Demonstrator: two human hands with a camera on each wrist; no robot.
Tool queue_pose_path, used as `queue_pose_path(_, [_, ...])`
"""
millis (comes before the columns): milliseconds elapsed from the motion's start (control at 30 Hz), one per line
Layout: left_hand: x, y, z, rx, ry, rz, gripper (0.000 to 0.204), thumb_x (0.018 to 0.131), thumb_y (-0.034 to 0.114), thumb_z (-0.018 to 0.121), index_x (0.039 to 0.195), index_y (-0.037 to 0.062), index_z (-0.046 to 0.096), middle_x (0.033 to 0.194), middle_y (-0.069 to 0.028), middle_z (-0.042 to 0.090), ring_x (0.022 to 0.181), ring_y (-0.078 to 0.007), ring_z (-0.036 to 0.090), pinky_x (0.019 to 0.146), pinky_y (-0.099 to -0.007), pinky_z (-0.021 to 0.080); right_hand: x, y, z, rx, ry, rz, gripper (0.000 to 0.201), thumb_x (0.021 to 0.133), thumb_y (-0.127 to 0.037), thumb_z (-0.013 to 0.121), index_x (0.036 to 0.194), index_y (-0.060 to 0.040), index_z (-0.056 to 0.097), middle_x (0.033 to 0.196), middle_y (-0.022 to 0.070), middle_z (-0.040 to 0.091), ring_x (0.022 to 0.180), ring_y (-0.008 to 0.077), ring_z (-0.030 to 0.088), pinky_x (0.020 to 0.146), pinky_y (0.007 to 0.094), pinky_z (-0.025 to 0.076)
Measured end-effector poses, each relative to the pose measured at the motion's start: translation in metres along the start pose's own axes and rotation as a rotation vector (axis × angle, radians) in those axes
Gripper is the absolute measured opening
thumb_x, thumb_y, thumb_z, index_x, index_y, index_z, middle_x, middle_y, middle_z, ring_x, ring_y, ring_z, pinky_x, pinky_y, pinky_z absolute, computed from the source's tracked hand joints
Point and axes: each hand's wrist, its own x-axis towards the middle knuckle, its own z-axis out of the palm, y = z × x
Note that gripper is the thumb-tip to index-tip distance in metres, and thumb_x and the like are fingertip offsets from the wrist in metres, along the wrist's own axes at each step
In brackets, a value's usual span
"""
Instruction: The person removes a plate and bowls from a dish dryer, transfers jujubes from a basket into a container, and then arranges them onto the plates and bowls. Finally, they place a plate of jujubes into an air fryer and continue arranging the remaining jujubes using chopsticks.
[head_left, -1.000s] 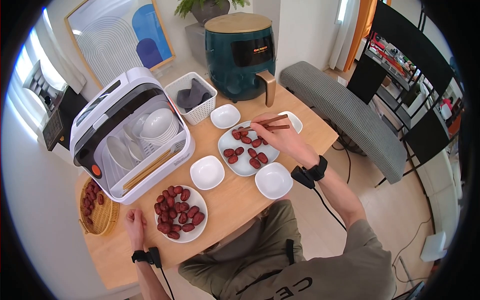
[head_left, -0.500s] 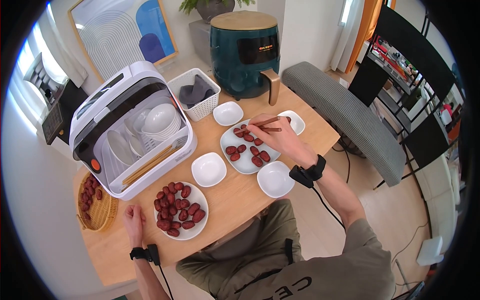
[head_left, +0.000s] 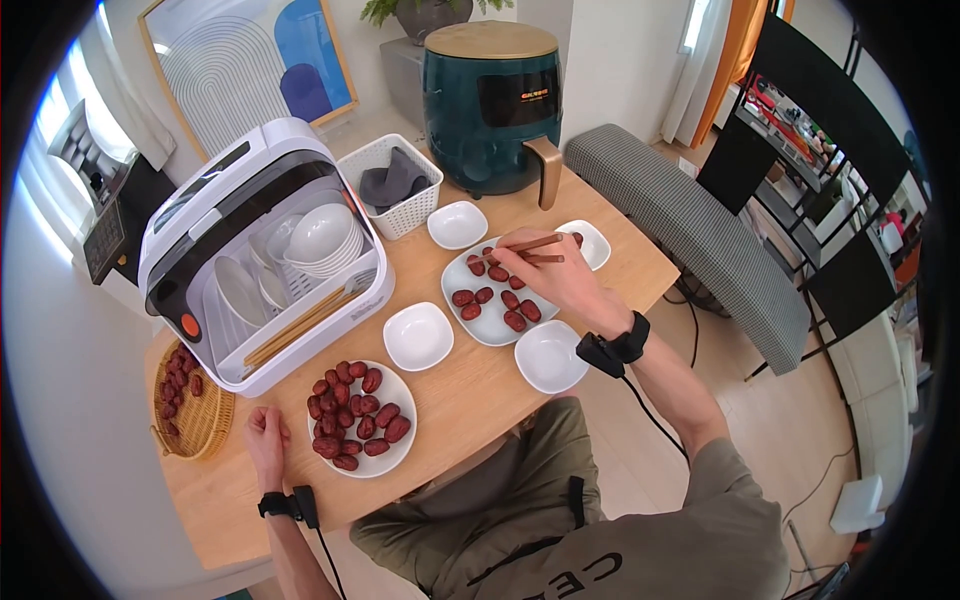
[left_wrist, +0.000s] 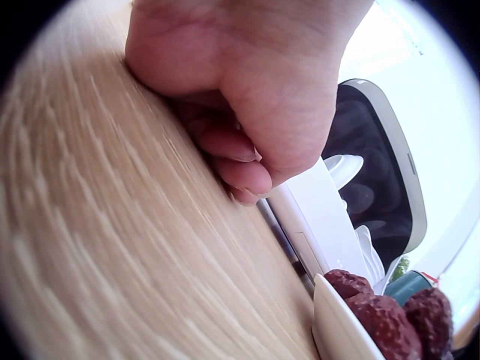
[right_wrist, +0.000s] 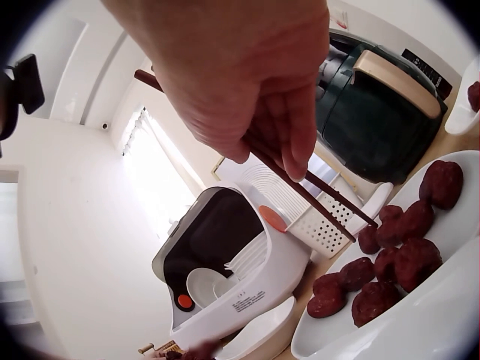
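Note:
In the head view, my right hand (head_left: 560, 275) holds brown wooden chopsticks (right_wrist: 316, 202) above a pale plate (head_left: 484, 330) of red dates (head_left: 515, 321). The chopstick tips are slightly apart, right at a date (right_wrist: 368, 240) near the plate's far edge. My left hand (head_left: 266, 437) rests on the wooden table (head_left: 240, 510), its fingers loosely curled with nothing in them. Just right of it stands a round white plate (head_left: 400, 458) heaped with dates (head_left: 366, 428). One date (head_left: 577, 239) lies in a small white dish (head_left: 597, 250) beyond my right hand.
Small white bowls (head_left: 418, 337) surround the pale plate. A white dish cabinet (head_left: 300, 365) holds bowls and chopsticks; left of it lies a wicker basket (head_left: 205, 430) with dates. Behind stand a white perforated basket (head_left: 410, 215) and a green air fryer (head_left: 480, 130).
My right hand and the chopsticks have shifted a little to the left over the plate, uncovering the date in the far dish. My left hand stays on the table.

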Motion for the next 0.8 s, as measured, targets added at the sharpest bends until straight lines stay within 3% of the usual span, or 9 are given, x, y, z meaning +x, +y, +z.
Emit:
queue_pose_path(167, [0.0,0.001,0.0,0.025,-0.003,-0.005,0.025,0.094,0.02,0.056,0.075,0.0059,0.052,0.054,-0.0008,0.052,0.043,-0.0065,0.044,0.04,-0.0211,0.033,-0.002,0.003,-0.011,0.172,0.127,0.227,0.024,0.09,-0.017,0.066,0.084,0.0055,0.069,0.084,0.0102,0.071,0.066,0.0244,0.066,0.059,0.0294,0.051])
queue_pose_path(300, [0.001,-0.003,0.0,0.006,0.002,-0.011,0.024,0.094,0.021,0.057,0.075,0.0069,0.053,0.056,0.0,0.051,0.043,-0.006,0.042,0.041,-0.0206,0.032,-0.003,0.016,-0.015,0.138,0.11,0.216,0.024,0.091,-0.017,0.065,0.087,0.0056,0.069,0.081,0.011,0.07,0.061,0.0217,0.065,0.054,0.0285,0.05])
queue_pose_path(400, [0.001,-0.003,-0.001,0.022,0.006,-0.012,0.023,0.094,0.021,0.057,0.076,0.0069,0.053,0.056,0.0002,0.051,0.043,-0.006,0.042,0.041,-0.0207,0.031,-0.005,0.023,-0.012,0.136,0.145,0.078,0.024,0.091,-0.017,0.064,0.087,0.0059,0.069,0.078,0.01,0.069,0.055,0.0193,0.063,0.049,0.0279,0.047])
queue_pose_path(467, [0.0,-0.002,0.001,0.023,0.014,-0.013,0.023,0.094,0.021,0.057,0.076,0.0069,0.053,0.056,0.0002,0.051,0.043,-0.006,0.042,0.041,-0.0206,0.031,-0.005,0.018,-0.012,0.141,0.07,0.237,0.024,0.092,-0.016,0.063,0.086,0.0063,0.068,0.08,0.0104,0.069,0.053,0.0188,0.062,0.048,0.0282,0.047])
queue_pose_path(800, [0.001,-0.002,-0.001,0.015,0.0,-0.02,0.024,0.095,0.021,0.056,0.076,0.0056,0.053,0.055,-0.0003,0.052,0.043,-0.0064,0.045,0.04,-0.0208,0.033,-0.004,0.022,-0.005,0.076,0.078,0.163,0.02,0.089,-0.014,0.064,0.084,0.0051,0.068,0.083,0.0109,0.069,0.063,0.0238,0.065,0.056,0.0301,0.05])
